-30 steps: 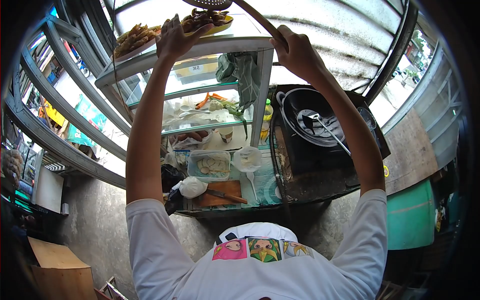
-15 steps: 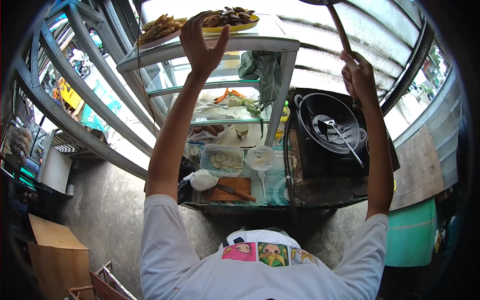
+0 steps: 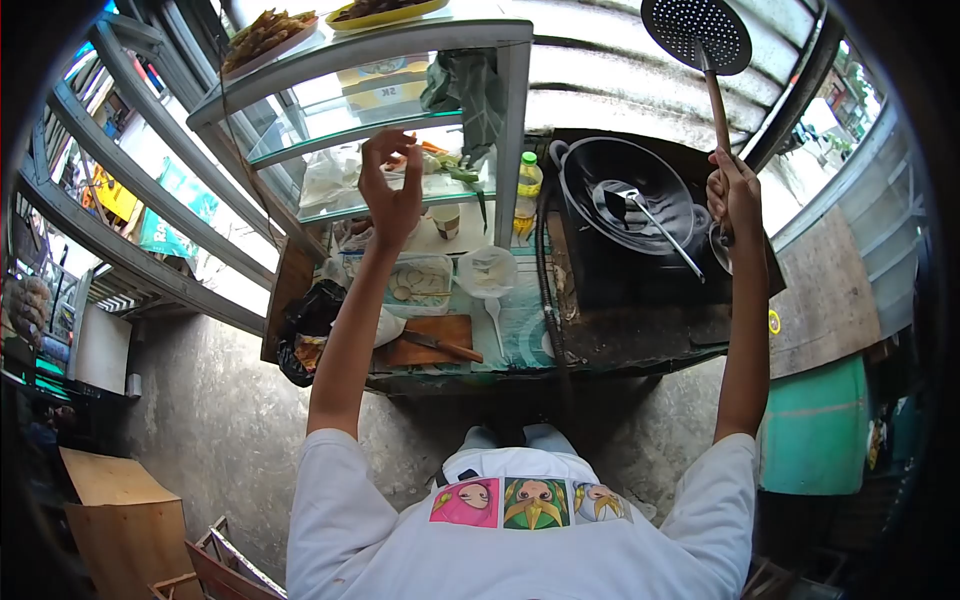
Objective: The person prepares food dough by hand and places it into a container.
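In my right hand, raised at the right, is the wooden handle of a skimmer, its round perforated head pointing up and away. My left hand is held up before the glass display case, fingers curved and thumb apart, with no object visible in it. A dark wok sits on the black stove, with a metal spatula leaning in it. On the counter, a knife lies across a wooden cutting board.
Fried food fills a plate and a yellow plate atop the case. A plastic tub, a white bowl and a bottle stand on the counter. A black plastic bag hangs at its left edge.
My left hand has come down from beside the plates on top of the case. The skimmer's head has come into view at the top. My view has shifted.
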Demonstrator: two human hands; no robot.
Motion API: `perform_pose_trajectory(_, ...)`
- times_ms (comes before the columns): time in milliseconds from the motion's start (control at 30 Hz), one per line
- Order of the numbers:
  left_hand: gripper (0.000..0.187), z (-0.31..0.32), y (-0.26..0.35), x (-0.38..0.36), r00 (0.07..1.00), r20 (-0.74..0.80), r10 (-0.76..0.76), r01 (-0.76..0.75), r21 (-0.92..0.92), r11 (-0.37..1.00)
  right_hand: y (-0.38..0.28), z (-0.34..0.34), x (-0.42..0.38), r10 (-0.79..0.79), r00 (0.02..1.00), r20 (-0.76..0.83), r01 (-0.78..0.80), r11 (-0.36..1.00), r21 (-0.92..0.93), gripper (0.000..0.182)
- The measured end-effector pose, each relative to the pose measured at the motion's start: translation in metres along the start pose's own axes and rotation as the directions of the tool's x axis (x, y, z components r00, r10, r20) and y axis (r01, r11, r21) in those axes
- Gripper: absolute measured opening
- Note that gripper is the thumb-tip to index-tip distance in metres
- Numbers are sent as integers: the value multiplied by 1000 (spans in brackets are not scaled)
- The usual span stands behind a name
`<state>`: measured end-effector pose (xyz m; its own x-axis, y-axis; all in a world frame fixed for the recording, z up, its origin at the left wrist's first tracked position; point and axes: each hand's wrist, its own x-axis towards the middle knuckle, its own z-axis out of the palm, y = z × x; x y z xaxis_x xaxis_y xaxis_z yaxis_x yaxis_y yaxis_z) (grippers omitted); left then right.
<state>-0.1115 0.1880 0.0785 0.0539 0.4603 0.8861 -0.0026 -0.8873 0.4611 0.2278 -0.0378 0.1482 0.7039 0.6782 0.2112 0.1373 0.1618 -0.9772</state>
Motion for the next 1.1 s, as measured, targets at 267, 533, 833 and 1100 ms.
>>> perform_pose_trajectory(267,22,26,38,-118,902,37,-430,428,-205,880,61,-190,25,275,950,-146,-261,959,107,24)
perform_pose_trajectory(533,21,143,85,-231,709,22,-704,690,-224,688,176,-350,76,653,756,41,-644,733,219,23)
perform_pose_trajectory(833,20,227,148,-298,588,145,-796,806,-184,562,251,-398,120,723,674,154,-727,610,317,26)
perform_pose_trajectory(1100,21,231,164,-312,542,77,-837,838,-123,532,244,-397,103,671,715,198,-694,716,76,38)
